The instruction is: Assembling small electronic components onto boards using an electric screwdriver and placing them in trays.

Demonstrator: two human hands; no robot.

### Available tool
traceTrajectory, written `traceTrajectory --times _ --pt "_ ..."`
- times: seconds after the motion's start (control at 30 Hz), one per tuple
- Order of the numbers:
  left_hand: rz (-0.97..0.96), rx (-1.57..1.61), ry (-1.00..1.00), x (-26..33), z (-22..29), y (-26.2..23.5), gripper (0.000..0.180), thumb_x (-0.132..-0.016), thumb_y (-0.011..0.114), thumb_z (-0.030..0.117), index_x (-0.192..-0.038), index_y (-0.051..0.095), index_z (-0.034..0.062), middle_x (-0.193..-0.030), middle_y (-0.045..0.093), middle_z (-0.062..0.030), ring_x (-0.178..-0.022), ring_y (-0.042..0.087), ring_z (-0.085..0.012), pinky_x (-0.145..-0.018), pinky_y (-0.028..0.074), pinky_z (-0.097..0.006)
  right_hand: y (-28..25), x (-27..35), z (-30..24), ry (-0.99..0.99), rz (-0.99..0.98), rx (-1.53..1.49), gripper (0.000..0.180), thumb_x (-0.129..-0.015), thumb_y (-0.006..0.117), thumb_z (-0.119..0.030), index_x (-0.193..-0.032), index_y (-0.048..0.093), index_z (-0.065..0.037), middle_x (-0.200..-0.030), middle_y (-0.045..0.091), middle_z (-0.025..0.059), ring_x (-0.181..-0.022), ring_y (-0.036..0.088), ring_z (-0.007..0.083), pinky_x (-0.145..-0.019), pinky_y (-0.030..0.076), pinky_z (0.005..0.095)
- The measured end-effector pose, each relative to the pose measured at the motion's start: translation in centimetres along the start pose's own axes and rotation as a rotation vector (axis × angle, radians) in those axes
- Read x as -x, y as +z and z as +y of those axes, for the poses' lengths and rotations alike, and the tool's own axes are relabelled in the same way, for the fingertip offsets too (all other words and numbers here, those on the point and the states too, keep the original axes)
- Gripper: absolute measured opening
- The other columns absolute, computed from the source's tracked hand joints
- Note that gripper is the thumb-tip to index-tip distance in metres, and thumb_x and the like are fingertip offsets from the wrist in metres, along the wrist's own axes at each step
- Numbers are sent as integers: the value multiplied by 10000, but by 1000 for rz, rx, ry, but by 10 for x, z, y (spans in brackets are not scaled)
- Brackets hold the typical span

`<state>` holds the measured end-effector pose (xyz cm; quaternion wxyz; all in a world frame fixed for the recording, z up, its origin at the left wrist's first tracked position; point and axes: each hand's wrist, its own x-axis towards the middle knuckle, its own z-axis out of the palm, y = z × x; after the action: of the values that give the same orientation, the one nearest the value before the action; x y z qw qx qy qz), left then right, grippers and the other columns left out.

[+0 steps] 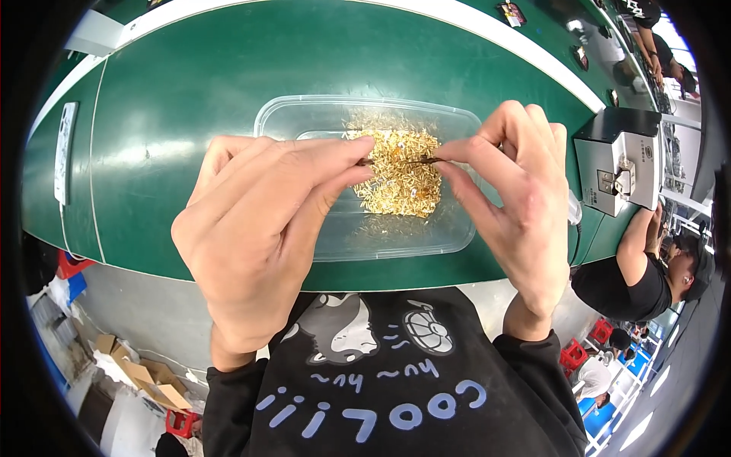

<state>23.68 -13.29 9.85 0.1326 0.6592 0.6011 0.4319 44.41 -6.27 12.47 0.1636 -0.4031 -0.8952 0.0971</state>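
One thin dark strip (422, 160) hangs near the centre of the frame, its ends pinched by the person's two bare hands. The left hand (255, 202) closes thumb and forefinger on the left end; the right hand (525, 179) does likewise at the right end, its other fingers curled up loosely. The fingertips stand a little apart, and whether the strip runs unbroken between them I cannot tell. Below the hands, at the bottom of the frame, is a black printed sweatshirt (396, 373).

Under the strip, a heap of slender gold-coloured pieces (403, 190) lies in a clear plastic tub (343, 236). The left hand hides much of the tub's left side, and the right fingers cross its right rim. The tub rests on a green tabletop (175, 76). A slim white bar (65, 152) lies at far left; a black-and-white carton (636, 152) stands at right. Beyond, a co-worker in black (632, 278) and red stools (572, 354) show lower right.
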Motion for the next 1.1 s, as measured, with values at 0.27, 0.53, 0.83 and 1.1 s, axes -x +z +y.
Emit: traceTrajectory --times 0.27,0.53,0.83,1.1 --pt "2 35 -47 2 2 3 140 -801 738 -77 -932 744 -28 -892 779 -76 -728 642 -141 -734 472 -242 2 0 1 -8 -56 106 228 -686 810 -70 -896 725 -100 -802 416 14 -757 411 194 -710 292 342" --pt "9 148 -100 5 1 9 161 -879 667 -111 -1035 671 -71 -959 773 -129 -855 723 -163 -778 555 -242 -4 3 -1 23 -29 101 242 -670 814 -40 -889 723 -88 -777 432 19 -750 430 199 -711 312 341" --pt "-10 366 -47 8 -3 1 110 -855 661 -142 -951 619 -109 -901 743 -234 -818 758 -266 -727 622 -319 -18 12 0 150 68 -52 222 -722 816 16 -927 731 5 -793 529 32 -714 451 124 -610 339 254" --pt "-15 955 -348 -6 8 3 102 -986 565 -25 -1044 583 -108 -982 720 -306 -888 761 -339 -750 644 -362 -35 9 0 -52 234 -415 172 -830 751 15 -968 671 79 -825 589 84 -713 435 123 -641 316 265"
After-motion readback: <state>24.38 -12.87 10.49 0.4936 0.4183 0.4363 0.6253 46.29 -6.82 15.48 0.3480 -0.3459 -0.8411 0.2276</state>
